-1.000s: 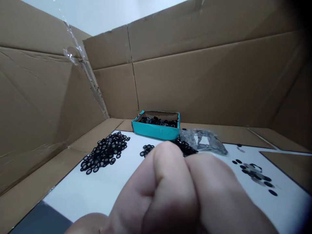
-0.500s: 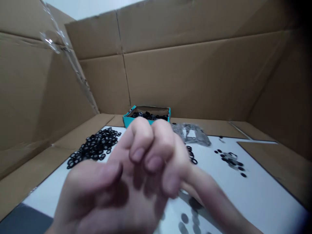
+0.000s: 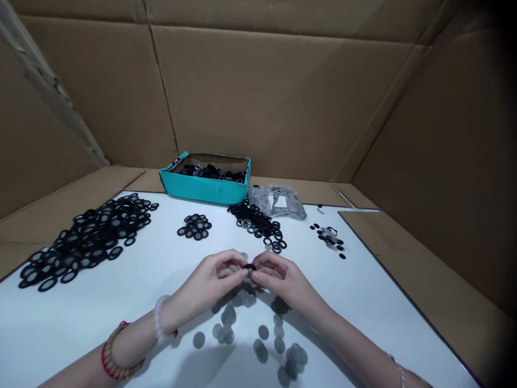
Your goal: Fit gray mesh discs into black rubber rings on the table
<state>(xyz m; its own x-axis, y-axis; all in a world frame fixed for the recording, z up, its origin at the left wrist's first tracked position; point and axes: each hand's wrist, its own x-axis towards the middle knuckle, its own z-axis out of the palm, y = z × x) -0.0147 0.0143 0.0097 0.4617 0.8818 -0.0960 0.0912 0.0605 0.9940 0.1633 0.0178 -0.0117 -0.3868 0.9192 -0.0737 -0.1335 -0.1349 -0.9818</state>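
Between the fingertips of both hands is a small black ring (image 3: 250,267), held just above the white table surface. My left hand (image 3: 224,272) pinches its left side with thumb and fingers. On the opposite side my right hand (image 3: 277,275) pinches it in the same way. The fingers partly hide the ring. Below the hands lie scattered thin grey discs (image 3: 229,315), some overlapping. Behind the hands is a loose spread of black rings (image 3: 258,223), with a small pile of black rings with grey centres (image 3: 195,227) to its left.
A large heap of black rings with grey centres (image 3: 97,231) covers the left side. At the back stand a turquoise box (image 3: 205,188) of rings and a clear plastic bag (image 3: 278,202). Small black and grey discs (image 3: 331,237) lie right. Cardboard walls (image 3: 262,97) surround the white tabletop (image 3: 153,280).
The view has tilted down and shifted. My hands, raised close to the camera before, are now lower and farther away, meeting at the black ring over the table.
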